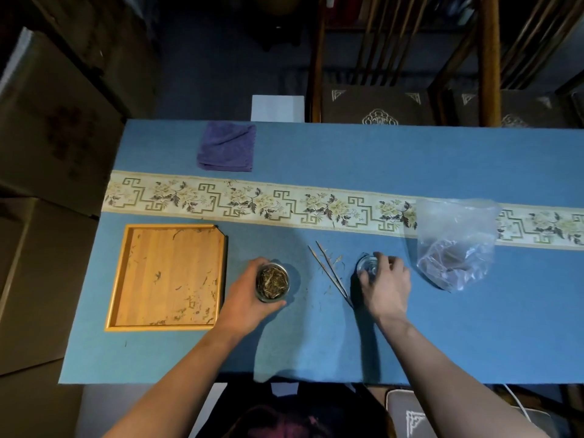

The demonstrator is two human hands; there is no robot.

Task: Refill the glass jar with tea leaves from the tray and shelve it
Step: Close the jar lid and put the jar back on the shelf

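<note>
Glass jar gripped, lid under the other hand

Glass jar [272, 282] stands on the blue bench [316, 147] just right of the wooden tray [167, 276], the left hand [249, 295] wrapped around its side. Its open mouth shows tea leaves [271, 279] nearly to the rim. Only scattered bits lie in the tray. Right of the jar, past the bamboo tweezers [331, 273], the right hand [384, 279] arches downward, fingertips closed on a clear glass lid [366, 267]

Both bare forearms reach forward. The left hand [245, 294] is curled, its fingers [274, 306] wrapped closed around something. The right hand [384, 279] lies palm down, fingers [368, 276] bent and gripping.
</note>
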